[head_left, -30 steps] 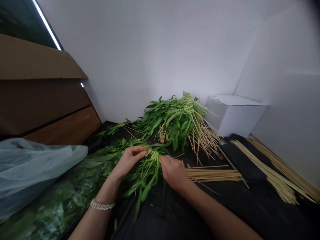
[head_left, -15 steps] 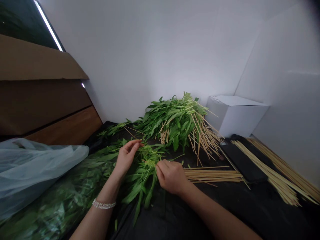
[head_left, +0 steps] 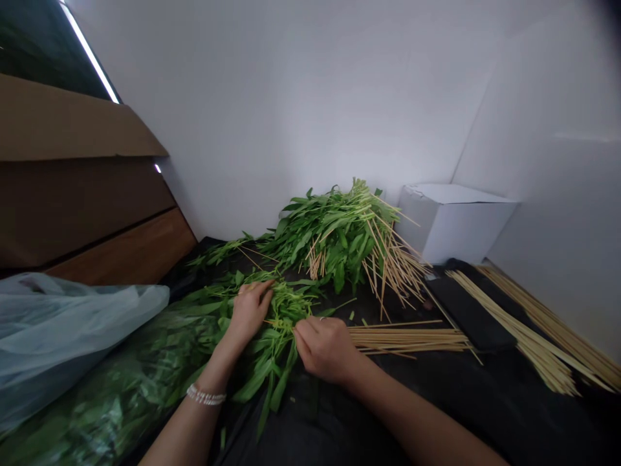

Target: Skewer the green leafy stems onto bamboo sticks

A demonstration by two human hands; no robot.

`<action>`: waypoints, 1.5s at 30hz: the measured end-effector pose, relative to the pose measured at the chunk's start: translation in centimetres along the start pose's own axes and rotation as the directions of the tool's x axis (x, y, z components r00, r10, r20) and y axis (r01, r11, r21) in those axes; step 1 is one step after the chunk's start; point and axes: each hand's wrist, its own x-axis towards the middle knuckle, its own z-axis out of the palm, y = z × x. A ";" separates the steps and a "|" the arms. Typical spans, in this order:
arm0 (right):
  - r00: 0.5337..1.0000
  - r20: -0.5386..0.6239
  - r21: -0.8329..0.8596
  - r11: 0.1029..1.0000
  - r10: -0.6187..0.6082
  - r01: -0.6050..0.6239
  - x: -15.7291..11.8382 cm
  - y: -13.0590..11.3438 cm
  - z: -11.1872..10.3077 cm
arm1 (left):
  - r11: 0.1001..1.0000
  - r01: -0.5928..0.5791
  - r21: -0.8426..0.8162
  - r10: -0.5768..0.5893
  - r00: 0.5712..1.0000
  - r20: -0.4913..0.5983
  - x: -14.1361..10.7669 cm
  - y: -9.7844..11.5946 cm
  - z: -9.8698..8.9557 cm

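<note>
A loose heap of leafy greens (head_left: 291,301) with pale stems lies in front of me on a black sheet. My left hand (head_left: 251,309) rests over its left side, fingers stretched forward among the stems and thumb apart. At the right edge of the heap, my right hand (head_left: 324,346) is closed in a pinch. What it grips is hidden by the fingers and the greens. Just right of that hand lies a row of thin wooden sticks (head_left: 412,338). Behind, greens with thin sticks among them form a larger pile (head_left: 330,226).
Clear plastic over more greens (head_left: 121,388) and a whitish plastic bag (head_left: 82,317) lie left, below a cardboard box (head_left: 77,194). At right are a white box (head_left: 460,220), a dark flat object (head_left: 478,314) and stick bundles (head_left: 519,336). A white wall stands behind.
My left hand has gone from a raised pinch to lying lower with fingers outstretched over the stems. My right hand, still closed, has shifted slightly left.
</note>
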 end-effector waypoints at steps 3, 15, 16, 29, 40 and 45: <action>1.000 -0.003 -0.010 1.000 0.015 -0.015 0.0 0.1 0.0 | 0.996 -0.010 0.094 0.008 1.000 0.018 0.1 -0.1 -0.2; 0.990 -0.034 -0.037 0.990 0.133 -0.135 0.3 0.7 -0.1 | 0.939 0.041 -0.342 -0.153 0.938 -0.310 -0.1 3.5 -2.7; 0.989 -0.033 -0.031 0.989 0.146 -0.147 0.3 0.9 -0.1 | 0.892 0.078 -0.446 -0.206 0.947 -0.245 -0.1 3.7 -2.8; 0.966 -0.002 0.007 0.966 0.259 -0.259 0.5 1.7 -0.2 | 0.670 0.296 -0.681 -0.267 0.952 0.151 -0.2 4.7 -2.4; 0.963 0.006 0.024 0.963 0.269 -0.269 0.5 1.7 -0.3 | 0.670 0.295 -0.682 -0.229 0.955 0.188 -0.4 5.1 -2.0; 0.959 0.006 0.021 0.958 0.284 -0.284 0.5 1.7 -0.3 | 0.649 0.294 -0.702 -0.218 0.956 0.199 -0.5 5.2 -1.6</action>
